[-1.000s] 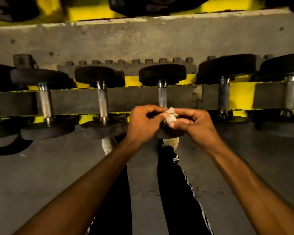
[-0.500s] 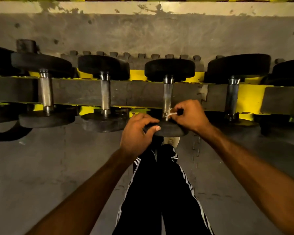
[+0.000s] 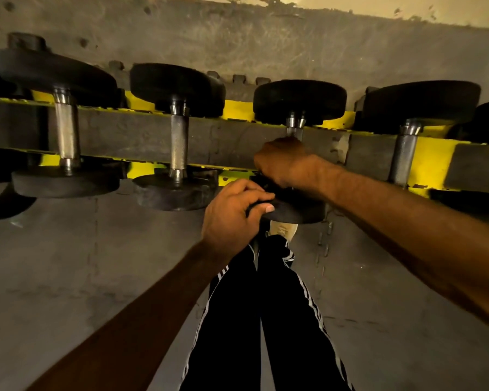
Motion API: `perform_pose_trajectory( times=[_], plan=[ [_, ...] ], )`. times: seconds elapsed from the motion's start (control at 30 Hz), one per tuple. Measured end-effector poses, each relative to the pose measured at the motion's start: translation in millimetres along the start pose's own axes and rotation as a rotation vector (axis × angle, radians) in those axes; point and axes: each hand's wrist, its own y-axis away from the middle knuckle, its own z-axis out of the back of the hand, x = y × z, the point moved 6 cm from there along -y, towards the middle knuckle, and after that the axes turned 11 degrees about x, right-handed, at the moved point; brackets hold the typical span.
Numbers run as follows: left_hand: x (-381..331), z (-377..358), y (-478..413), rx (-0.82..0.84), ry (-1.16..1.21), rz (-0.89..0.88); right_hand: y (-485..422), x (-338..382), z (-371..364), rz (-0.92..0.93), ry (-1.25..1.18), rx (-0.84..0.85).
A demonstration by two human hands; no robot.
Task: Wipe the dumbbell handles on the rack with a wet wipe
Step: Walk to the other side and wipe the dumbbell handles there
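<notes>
In dim yellowish light a rack [image 3: 237, 138] of grey rails and yellow saddles carries a row of dumbbells [image 3: 178, 145] above a scuffed grey floor [image 3: 68, 263] of interlocking mats. The right hand [image 3: 285, 162] is curled in a fist round the handle [image 3: 293, 131] of one dumbbell [image 3: 299, 101], between its plates; whether a wipe sits inside I cannot tell. The left hand [image 3: 232, 213] grips the rim of that dumbbell's near plate [image 3: 299, 213], thumb along the edge.

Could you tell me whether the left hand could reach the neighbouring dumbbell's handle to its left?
Probably yes: that handle lies bare and unobstructed, though the left hand must first release the weight plate it grips.
</notes>
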Motion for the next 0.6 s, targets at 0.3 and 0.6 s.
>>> perform_pose_trajectory(
  times=[0.3,0.6],
  plan=[
    [6,-2,1,-0.014,0.037,-0.01,33,-27,-30,0.179,-0.233,-0.211],
    [8,-6,-1,0.001,0.078,-0.001,29,-77,-102,-0.212,-1.101,-0.384]
  ],
)
